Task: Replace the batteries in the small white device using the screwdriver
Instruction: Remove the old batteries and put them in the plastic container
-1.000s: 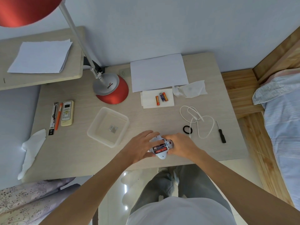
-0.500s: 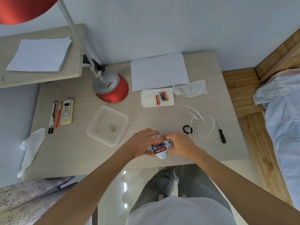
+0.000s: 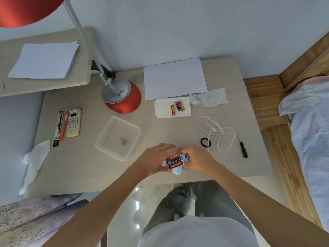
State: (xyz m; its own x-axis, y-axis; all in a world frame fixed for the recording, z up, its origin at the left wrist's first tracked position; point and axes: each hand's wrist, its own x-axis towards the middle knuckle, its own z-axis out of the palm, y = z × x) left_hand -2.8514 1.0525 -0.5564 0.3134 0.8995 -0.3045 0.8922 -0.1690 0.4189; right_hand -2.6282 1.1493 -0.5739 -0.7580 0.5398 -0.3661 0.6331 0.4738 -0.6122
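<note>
Held the device point(image 3: 175, 162) at the desk's point(image 3: 178, 132) near edge, both hands curled onto it: left hand point(image 3: 154, 160) cupping its left end, right hand point(image 3: 197, 160) gripping its right. Compartment open and facing up, three batteries point(image 3: 174, 160) seated side by side. Judged the swap step in hand; whether these cells are old or new, unclear. Next likely needs the cover refitted, then the screwdriver point(image 3: 242, 147), lying well apart. Long axis roughly left-right, tilted up rightward.

The small white device point(image 3: 175, 162) lies compartment-up, three batteries point(image 3: 174, 160) seated; black screwdriver point(image 3: 242, 148) lies well right.
</note>
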